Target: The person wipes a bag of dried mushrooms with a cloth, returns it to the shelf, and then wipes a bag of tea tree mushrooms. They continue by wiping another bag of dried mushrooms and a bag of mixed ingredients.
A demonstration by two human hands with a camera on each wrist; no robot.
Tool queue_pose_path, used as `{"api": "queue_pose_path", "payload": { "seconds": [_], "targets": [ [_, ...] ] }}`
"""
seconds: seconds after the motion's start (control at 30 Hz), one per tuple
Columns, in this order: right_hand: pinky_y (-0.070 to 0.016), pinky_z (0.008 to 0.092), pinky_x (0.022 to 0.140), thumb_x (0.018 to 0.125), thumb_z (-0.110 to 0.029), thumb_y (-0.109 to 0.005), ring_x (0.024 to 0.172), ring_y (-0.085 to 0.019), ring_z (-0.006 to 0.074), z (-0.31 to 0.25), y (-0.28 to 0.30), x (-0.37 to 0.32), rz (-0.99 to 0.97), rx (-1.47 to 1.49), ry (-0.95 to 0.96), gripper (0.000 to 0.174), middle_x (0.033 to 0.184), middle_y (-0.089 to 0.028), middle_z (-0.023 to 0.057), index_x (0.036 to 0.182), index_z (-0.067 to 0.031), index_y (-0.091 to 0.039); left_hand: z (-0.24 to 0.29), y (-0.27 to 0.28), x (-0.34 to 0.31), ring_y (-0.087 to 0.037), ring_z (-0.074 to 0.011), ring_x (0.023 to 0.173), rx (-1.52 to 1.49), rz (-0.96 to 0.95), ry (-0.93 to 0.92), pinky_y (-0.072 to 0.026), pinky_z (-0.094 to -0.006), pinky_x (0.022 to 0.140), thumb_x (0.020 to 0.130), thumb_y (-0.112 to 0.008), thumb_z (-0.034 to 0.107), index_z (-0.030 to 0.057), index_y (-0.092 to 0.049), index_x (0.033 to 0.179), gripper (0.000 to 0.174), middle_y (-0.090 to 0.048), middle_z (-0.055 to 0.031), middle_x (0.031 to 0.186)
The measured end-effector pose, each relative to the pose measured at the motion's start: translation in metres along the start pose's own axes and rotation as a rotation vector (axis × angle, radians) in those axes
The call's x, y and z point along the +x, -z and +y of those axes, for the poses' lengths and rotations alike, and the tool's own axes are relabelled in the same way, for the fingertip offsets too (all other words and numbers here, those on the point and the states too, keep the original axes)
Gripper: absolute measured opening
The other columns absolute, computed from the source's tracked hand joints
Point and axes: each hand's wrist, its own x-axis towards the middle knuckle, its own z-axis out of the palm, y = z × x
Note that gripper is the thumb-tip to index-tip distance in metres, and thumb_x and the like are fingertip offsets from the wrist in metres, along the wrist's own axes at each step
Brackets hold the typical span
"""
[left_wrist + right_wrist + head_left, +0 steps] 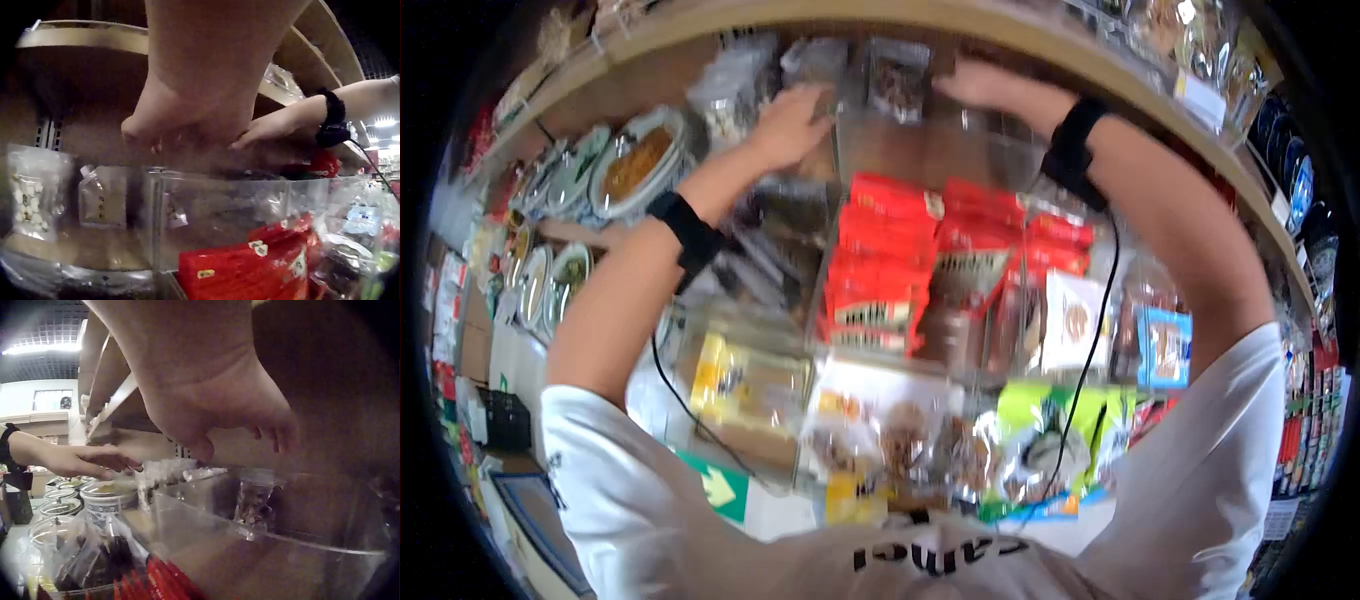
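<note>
Both hands reach over the shelf (103,250), apparently empty: the left hand (790,128) with fingers extended, the right hand (982,84) loosely bent. A clear packet (897,82) stands between them; red packets (878,262) sit nearer the body.

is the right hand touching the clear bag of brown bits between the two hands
Apart. The right wrist view shows the right hand above the clear bag, background visible between fingertips and bag top.
</note>
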Motion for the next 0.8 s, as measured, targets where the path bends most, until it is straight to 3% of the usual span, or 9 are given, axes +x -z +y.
{"api": "queue_pose_path", "payload": {
  "seconds": [0.03,0.1,0.13,0.3,0.43,0.5,0.6,0.67,0.8],
  "targets": [
    [-0.0345,0.0453,0.094,0.079,-0.043,-0.051,0.115,-0.04,0.0389,-0.003,0.003,-0.015,-0.08,0.002,0.004,0.063,0.127,-0.039,0.0266,0.123,0.0005,-0.039,0.017,0.005,-0.021,-0.045,-0.0352,0.108,-0.02,-0.038,0.021,-0.0363,-0.0412,0.09,0.078,-0.054,0.025,0.0065,-0.045,0.118,0.045,-0.05,-0.0188,0.113],
    [-0.0367,0.0451,0.091,0.079,-0.043,-0.053,0.113,-0.042,0.0384,-0.014,-0.007,-0.052,0.208,-0.209,-0.038,0.062,0.124,-0.042,0.0248,0.12,0.0014,-0.04,0.051,0.021,-0.046,-0.043,-0.0358,0.107,0.028,-0.07,-0.013,-0.0357,-0.0424,0.09,0.077,-0.055,0.025,0.0081,-0.042,0.121,0.048,-0.047,-0.0166,0.116],
    [-0.0374,0.0445,0.09,0.078,-0.04,-0.055,0.112,-0.042,0.0376,-0.01,-0.015,-0.063,0.34,-0.248,0.111,0.061,0.12,-0.044,0.0242,0.12,0.0008,-0.039,0.067,0.025,-0.062,-0.044,-0.0357,0.105,0.043,-0.06,-0.056,-0.0367,-0.0426,0.088,0.076,-0.057,0.023,0.0058,-0.043,0.119,0.048,-0.046,-0.0168,0.116],
    [-0.0354,0.0431,0.092,0.073,-0.02,-0.061,0.11,-0.042,0.0351,-0.043,-0.058,-0.189,0.415,-0.305,0.57,0.052,0.114,-0.045,0.0219,0.117,-0.0004,-0.041,0.16,0.029,-0.151,-0.041,-0.0345,0.109,-0.067,-0.303,-0.097,-0.0314,-0.0421,0.093,0.074,-0.059,0.015,0.0084,-0.041,0.121,0.051,-0.042,-0.0171,0.119],
    [-0.0366,0.0425,0.091,0.07,-0.014,-0.063,0.107,-0.045,0.0342,-0.066,-0.111,-0.274,0.068,-0.076,0.652,0.05,0.111,-0.048,0.0192,0.114,0.0001,-0.044,0.192,-0.003,-0.231,-0.042,-0.0333,0.109,-0.135,-0.598,-0.158,-0.0319,-0.0424,0.093,0.075,-0.061,0.019,0.0046,-0.043,0.119,0.05,-0.044,-0.0161,0.119],
    [-0.0384,0.0394,0.088,0.068,-0.019,-0.065,0.106,-0.046,0.0295,-0.07,-0.144,-0.298,-0.131,-0.074,0.669,0.039,0.102,-0.052,0.0133,0.101,-0.0016,-0.052,0.193,-0.034,-0.273,-0.043,-0.0328,0.109,-0.121,-0.643,-0.12,-0.0317,-0.0431,0.093,0.075,-0.06,0.02,0.0041,-0.043,0.119,0.05,-0.045,-0.016,0.118],
    [-0.0419,0.0388,0.085,0.067,-0.017,-0.067,0.1,-0.05,0.0307,-0.056,-0.211,-0.311,-0.091,0.032,0.672,0.035,0.097,-0.056,0.0134,0.096,-0.0012,-0.054,0.197,-0.063,-0.294,-0.044,-0.0312,0.107,-0.098,-0.684,-0.019,-0.032,-0.0435,0.092,0.075,-0.06,0.023,0.0042,-0.045,0.118,0.049,-0.048,-0.0153,0.115],
    [-0.043,0.0413,0.084,0.069,-0.017,-0.065,0.097,-0.052,0.0338,-0.051,-0.242,-0.314,-0.264,0.02,0.455,0.036,0.102,-0.056,0.0158,0.101,-0.0046,-0.054,0.199,-0.076,-0.299,-0.047,-0.0292,0.102,-0.066,-0.644,0.042,-0.0342,-0.0425,0.088,0.076,-0.059,0.022,0.0058,-0.05,0.11,0.038,-0.054,-0.0123,0.105],
    [-0.0457,0.0412,0.077,0.073,-0.016,-0.061,0.089,-0.056,0.0327,-0.044,-0.269,-0.315,-0.4,0.037,0.402,0.025,0.091,-0.059,0.0152,0.096,-0.0064,-0.056,0.192,-0.088,-0.301,-0.049,-0.0285,0.097,-0.115,-0.705,0.097,-0.035,-0.0418,0.085,0.077,-0.057,0.02,0.0078,-0.052,0.099,0.025,-0.057,-0.01,0.097]
  ]
}}
